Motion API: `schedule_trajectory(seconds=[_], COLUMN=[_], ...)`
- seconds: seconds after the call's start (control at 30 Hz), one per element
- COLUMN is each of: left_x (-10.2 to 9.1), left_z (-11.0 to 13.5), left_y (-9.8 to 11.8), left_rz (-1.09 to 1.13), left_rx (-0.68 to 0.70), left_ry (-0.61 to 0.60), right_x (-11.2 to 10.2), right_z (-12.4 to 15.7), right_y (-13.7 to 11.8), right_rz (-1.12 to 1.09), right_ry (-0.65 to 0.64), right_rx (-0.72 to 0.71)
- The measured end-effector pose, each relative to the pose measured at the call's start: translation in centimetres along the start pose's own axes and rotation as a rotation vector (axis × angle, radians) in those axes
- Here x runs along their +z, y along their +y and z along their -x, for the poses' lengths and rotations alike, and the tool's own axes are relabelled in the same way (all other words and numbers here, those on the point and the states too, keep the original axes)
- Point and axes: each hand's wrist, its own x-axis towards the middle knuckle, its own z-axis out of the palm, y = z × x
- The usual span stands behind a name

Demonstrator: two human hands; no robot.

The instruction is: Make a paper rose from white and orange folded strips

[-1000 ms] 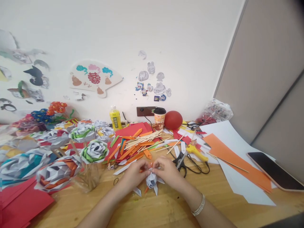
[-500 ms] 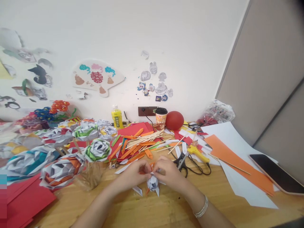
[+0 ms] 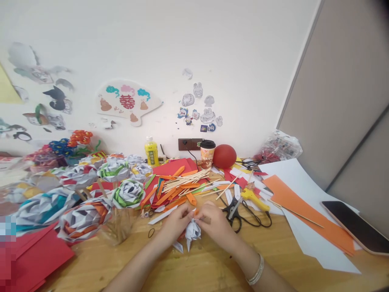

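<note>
A small white folded-paper flower [image 3: 193, 231] with a bit of orange at its top is held between both hands, just over the wooden table [image 3: 182, 271]. My left hand [image 3: 178, 223] pinches its upper left side with thumb and index finger. From the right, my right hand [image 3: 212, 223] pinches the same paper close to the left fingertips. Pointed white flaps hang from the flower's lower side. My fingers partly hide the folds at the top. Black-handled scissors [image 3: 233, 213] lie right of my right hand, beside a yellow glue gun [image 3: 255, 199].
Wooden sticks [image 3: 187, 180] and orange folded strips lie over red paper behind my hands. Large finished paper flowers [image 3: 129, 193] crowd the left. A cup [image 3: 207, 154], a red balloon [image 3: 225, 156] and a yellow bottle [image 3: 151, 152] stand by the wall. A phone [image 3: 355, 225] rests on paper at right.
The flower has turned in my fingers, so less orange shows below it and its flaps point differently. Both hands stay pinched on it. The whole view has shifted slightly.
</note>
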Motion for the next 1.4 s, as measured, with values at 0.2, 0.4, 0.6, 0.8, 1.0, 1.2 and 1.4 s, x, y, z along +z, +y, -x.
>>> schedule_trajectory(seconds=[0.2,0.4,0.6,0.8,1.0,1.2,1.4], left_x=[0.2,0.0,-0.3,-0.3,0.0,-0.4,0.0], left_z=[-0.2,-0.5,-0.2,0.1,0.2,-0.2,0.0], left_y=[0.1,-0.3,0.3,0.9,1.2,0.6,0.8], left_rz=[-0.092,-0.168,-0.2,-0.156,0.038,0.255,0.469], left_rx=[-0.011,-0.033,0.004,0.0,0.021,0.015,0.023], left_ry=[0.079,0.169,0.216,0.286,0.289,0.3,0.105], right_x=[0.5,0.4,-0.3,0.0,-0.4,-1.0,-0.3], right_z=[0.1,0.4,0.6,0.6,0.8,0.7,0.0], right_y=[0.3,0.1,-1.1,-1.5,-1.9,-1.8,0.6], right_rz=[0.125,0.179,0.151,0.162,0.161,0.118,-0.345], right_ry=[0.011,-0.013,-0.032,-0.051,0.021,0.065,0.258], right_rx=[-0.185,-0.313,-0.219,-0.29,-0.27,-0.261,0.312])
